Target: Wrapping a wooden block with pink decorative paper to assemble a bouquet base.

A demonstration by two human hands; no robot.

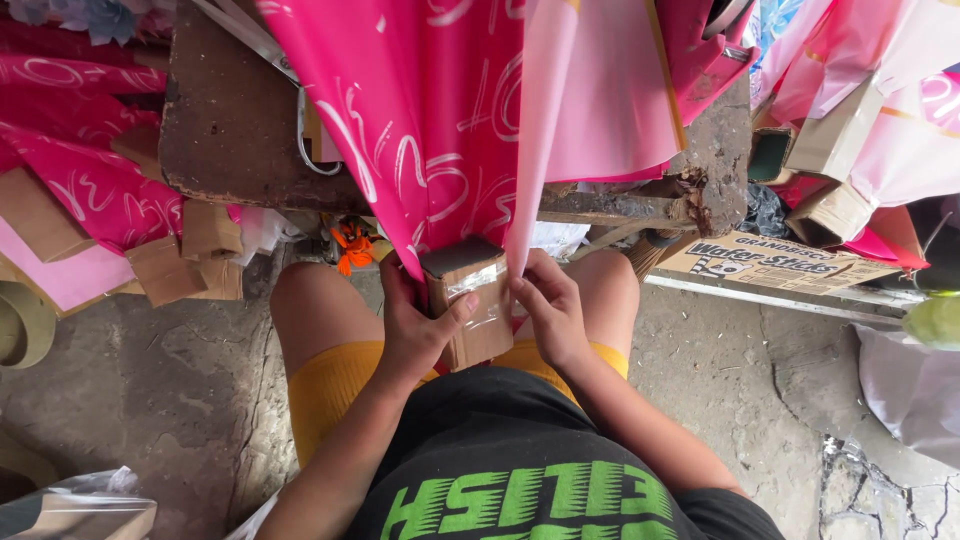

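Hands [480, 320] gripping cardboard box [468, 300], pink sheet [420, 110] overhanging

My one camera sits on my head, looking steeply down, close over my lap; the wooden bench [230, 130] lies at twelve o'clock.

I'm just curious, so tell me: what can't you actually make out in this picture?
- Head view: the cardboard box has its sides covered by the left hand and right hand.
- Its contents: closed, taped.
- The pink sheet runs off the top edge.
- Feet: hidden under the black shirt.
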